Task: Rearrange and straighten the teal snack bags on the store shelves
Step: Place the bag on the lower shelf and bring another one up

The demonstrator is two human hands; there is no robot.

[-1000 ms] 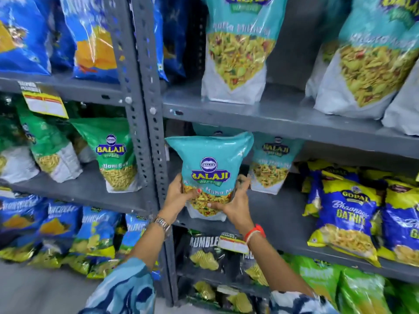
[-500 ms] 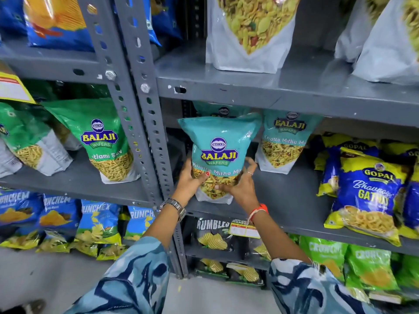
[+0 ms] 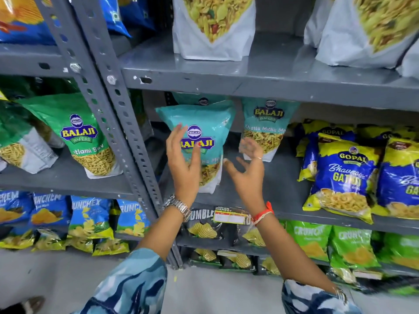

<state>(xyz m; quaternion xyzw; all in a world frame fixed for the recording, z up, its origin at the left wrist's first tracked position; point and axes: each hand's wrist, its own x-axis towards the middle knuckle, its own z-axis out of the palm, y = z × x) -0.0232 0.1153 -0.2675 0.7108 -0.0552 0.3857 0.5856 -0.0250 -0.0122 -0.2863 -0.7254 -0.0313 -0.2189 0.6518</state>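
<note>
A teal Balaji snack bag (image 3: 210,118) stands upright on the grey middle shelf (image 3: 281,200), near its left post. My left hand (image 3: 183,164) hovers in front of the bag's lower left, fingers spread, holding nothing. To the bag's right, my right hand (image 3: 247,175) is off it with fingers apart and blurred. Behind the front bag peeks another teal bag (image 3: 199,99). A third teal bag (image 3: 267,123) stands to the right, further back on the same shelf.
Blue and yellow Gopal bags (image 3: 344,175) fill the shelf's right side. Green Balaji bags (image 3: 77,137) stand in the left bay beyond the grey perforated post (image 3: 127,123). Large white-bottomed bags (image 3: 213,30) sit on the shelf above; black and green bags below.
Both hands have let go of the front teal bag and opened; it now stands on the shelf by itself. The camera has moved closer and tilted down.
</note>
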